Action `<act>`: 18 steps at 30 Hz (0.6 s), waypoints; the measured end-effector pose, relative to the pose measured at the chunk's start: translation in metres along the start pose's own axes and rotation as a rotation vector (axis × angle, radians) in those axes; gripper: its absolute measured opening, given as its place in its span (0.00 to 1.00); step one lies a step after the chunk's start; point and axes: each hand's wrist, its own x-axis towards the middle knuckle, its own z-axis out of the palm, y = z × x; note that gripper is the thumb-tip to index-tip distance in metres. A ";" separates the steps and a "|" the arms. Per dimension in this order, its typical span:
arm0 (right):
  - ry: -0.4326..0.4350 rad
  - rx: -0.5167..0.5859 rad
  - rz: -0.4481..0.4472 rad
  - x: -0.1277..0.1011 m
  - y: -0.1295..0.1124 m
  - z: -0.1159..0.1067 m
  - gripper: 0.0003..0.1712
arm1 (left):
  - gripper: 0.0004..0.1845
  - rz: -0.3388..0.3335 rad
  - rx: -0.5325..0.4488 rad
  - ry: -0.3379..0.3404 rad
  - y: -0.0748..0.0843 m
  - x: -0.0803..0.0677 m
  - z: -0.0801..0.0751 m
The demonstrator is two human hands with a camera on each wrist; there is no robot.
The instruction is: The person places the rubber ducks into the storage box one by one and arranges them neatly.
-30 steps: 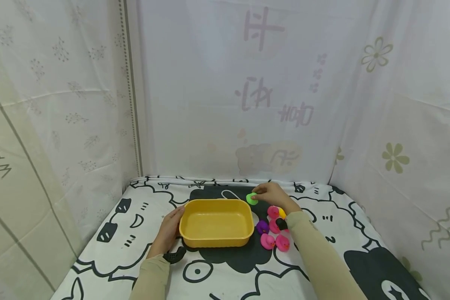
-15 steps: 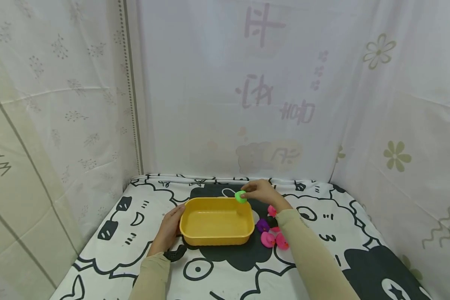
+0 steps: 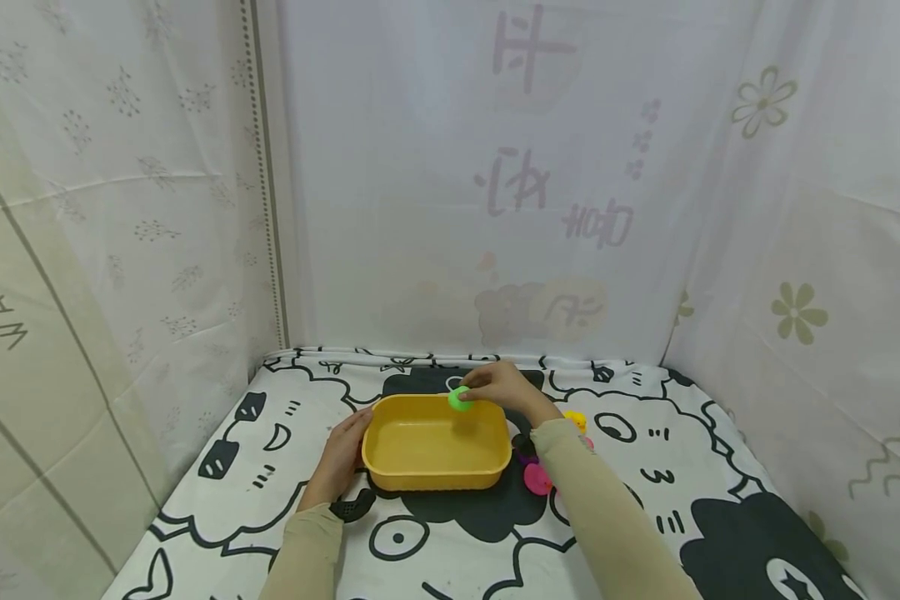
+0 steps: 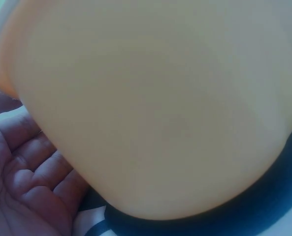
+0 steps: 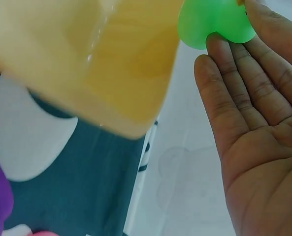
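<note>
The right hand (image 3: pixel 501 387) pinches a small green rubber toy (image 3: pixel 460 398) at center frame: probably light, soft, squashy. The left hand (image 3: pixel 342 454) rests straight-fingered against the yellow plastic tub (image 3: pixel 437 481).

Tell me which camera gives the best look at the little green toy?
The right wrist view: the green toy fills the top, pinched at the right hand's fingertips beside the yellow tub. The head view shows it only as a small green dot over the tub's far rim. The left wrist view misses it.
</note>
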 end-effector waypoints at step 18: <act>-0.092 0.015 -0.025 0.026 -0.029 0.053 0.16 | 0.33 -0.017 -0.005 0.015 0.001 0.000 0.000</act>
